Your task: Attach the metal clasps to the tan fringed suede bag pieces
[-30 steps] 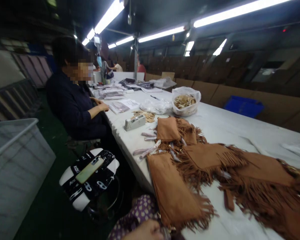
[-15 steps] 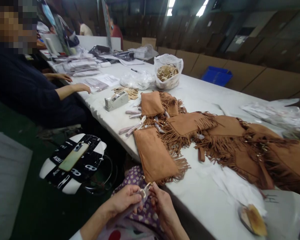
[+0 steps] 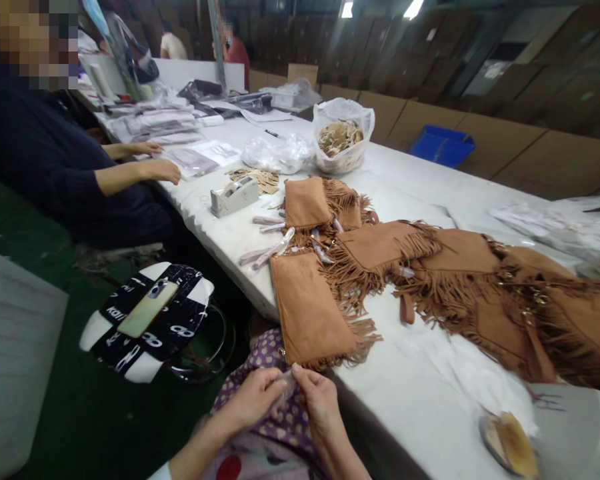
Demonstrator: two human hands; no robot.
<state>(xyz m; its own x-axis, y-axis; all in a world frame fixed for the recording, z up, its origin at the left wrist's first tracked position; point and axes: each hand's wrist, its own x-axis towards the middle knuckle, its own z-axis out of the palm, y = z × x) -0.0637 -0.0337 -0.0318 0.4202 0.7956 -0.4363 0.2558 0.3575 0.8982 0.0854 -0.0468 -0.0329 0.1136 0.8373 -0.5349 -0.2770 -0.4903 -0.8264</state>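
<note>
My left hand (image 3: 261,399) is closed on a small piece in clear plastic wrap (image 3: 286,388), above my lap at the table's edge. Facing it, my right hand (image 3: 316,400) pinches the upper end of the same wrapped piece. Fingers hide most of it, so its contents cannot be made out. Just beyond my hands, a tan fringed pouch (image 3: 313,310) lies flat on the white table (image 3: 380,373), its zipper pull at the near left corner. More fringed bags (image 3: 385,250) lie behind it and to the right. Several wrapped straps (image 3: 273,250) rest left of the pouches.
A tape dispenser (image 3: 235,197) stands near the table's left edge, with a plastic bag of tan pieces (image 3: 343,137) farther back. A stool (image 3: 147,320) with a phone (image 3: 149,310) on it is at left. Beyond sits a person (image 3: 105,193), hands on papers. A grey container (image 3: 575,420) is at right.
My fingers have drawn together over the wrapped piece, hiding the metal part that showed before. The other person's hands have shifted over the papers. The view has tilted slightly.
</note>
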